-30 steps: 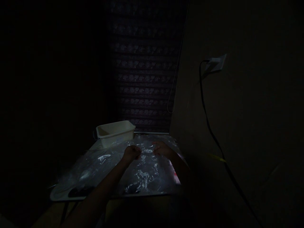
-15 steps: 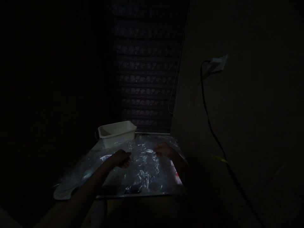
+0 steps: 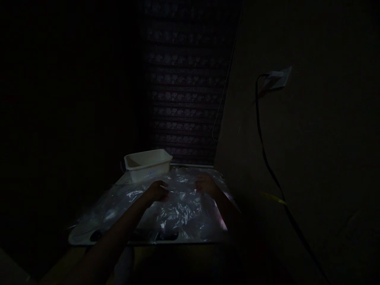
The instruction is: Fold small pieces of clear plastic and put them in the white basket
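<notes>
Crumpled clear plastic sheeting [image 3: 181, 213] covers most of a low table and catches the light. My left hand [image 3: 157, 191] is over its middle, thumb apart from the fingers, which point right. Opposite it, my right hand [image 3: 206, 185] rests at the sheeting's right part, its fingers stretched out to the left. Both hands look open, though the dim light blurs the fingertips. Between them the plastic lies fairly smooth; nearer me it is wrinkled.
A cream plastic tub [image 3: 148, 168] stands at the table's back left. Behind hangs a patterned blind [image 3: 184, 113] with a pull cord. On the right wall, a black cable [image 3: 268, 168] runs down from a socket [image 3: 277, 79]. A pinkish lit patch [image 3: 220, 215] shows beside my right forearm.
Both hands have gone from closed to open, with fingers stretched out. My left hand has moved slightly right and away from me. The plastic's creases between the hands have changed.
</notes>
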Tool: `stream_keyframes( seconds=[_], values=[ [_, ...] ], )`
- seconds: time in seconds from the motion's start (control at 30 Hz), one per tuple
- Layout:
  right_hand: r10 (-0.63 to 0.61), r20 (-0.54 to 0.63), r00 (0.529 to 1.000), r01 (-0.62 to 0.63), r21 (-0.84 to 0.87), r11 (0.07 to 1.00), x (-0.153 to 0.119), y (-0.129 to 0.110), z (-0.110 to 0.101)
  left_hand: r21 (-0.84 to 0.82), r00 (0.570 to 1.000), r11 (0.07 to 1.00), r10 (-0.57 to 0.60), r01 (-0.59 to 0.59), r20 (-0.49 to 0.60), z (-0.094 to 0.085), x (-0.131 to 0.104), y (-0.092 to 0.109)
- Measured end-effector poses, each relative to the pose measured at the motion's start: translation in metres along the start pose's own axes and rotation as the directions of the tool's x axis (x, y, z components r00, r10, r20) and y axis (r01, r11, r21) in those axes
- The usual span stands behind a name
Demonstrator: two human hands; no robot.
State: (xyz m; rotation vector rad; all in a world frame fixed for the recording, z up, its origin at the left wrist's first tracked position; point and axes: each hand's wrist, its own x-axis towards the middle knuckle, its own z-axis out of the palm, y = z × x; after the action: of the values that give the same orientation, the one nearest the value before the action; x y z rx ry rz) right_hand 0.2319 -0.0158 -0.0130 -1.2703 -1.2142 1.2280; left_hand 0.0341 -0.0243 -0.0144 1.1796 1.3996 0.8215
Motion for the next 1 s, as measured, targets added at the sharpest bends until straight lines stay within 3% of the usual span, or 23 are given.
stream_keyframes(
  seconds=[0.1,0.23,0.33,0.43,0.63,0.8,0.9,1.0],
  values=[
    [-0.035,0.002,0.999,0.035,0.013,0.999,-0.001,0.002,-0.001,-0.049,0.997,0.997,0.064,-0.066,-0.036,0.001,0.001,0.002],
    [0.017,0.129,0.991,-0.025,0.06,0.998,0.003,0.007,-0.006,-0.112,0.996,0.99,0.084,-0.088,-0.043,-0.001,0.001,-0.001],
    [0.024,0.202,0.979,-0.034,0.045,0.998,0.002,0.008,-0.011,-0.19,0.993,0.976,0.114,-0.108,0.024,-0.004,-0.003,-0.007],
    [-0.021,0.274,0.962,0.016,0.022,1.0,-0.003,0.006,-0.012,-0.137,0.983,0.979,0.161,-0.148,0.09,-0.007,-0.005,-0.012],
    [-0.12,0.191,0.974,0.126,-0.022,0.992,-0.004,0.002,-0.002,-0.064,0.981,0.98,0.19,-0.188,0.025,0.001,-0.001,-0.011],
    [-0.109,0.138,0.984,0.112,-0.016,0.994,0.005,0.005,0.0,-0.179,0.983,0.966,0.185,-0.186,-0.02,0.006,0.001,-0.007],
    [-0.061,0.154,0.986,0.069,-0.048,0.996,0.004,0.007,-0.005,-0.269,0.986,0.95,0.168,-0.156,0.021,0.004,-0.002,-0.009],
    [-0.093,0.217,0.972,0.119,-0.111,0.987,-0.001,0.007,-0.012,-0.256,0.975,0.951,0.2,-0.171,0.092,0.0,-0.005,-0.015]
  ],
)
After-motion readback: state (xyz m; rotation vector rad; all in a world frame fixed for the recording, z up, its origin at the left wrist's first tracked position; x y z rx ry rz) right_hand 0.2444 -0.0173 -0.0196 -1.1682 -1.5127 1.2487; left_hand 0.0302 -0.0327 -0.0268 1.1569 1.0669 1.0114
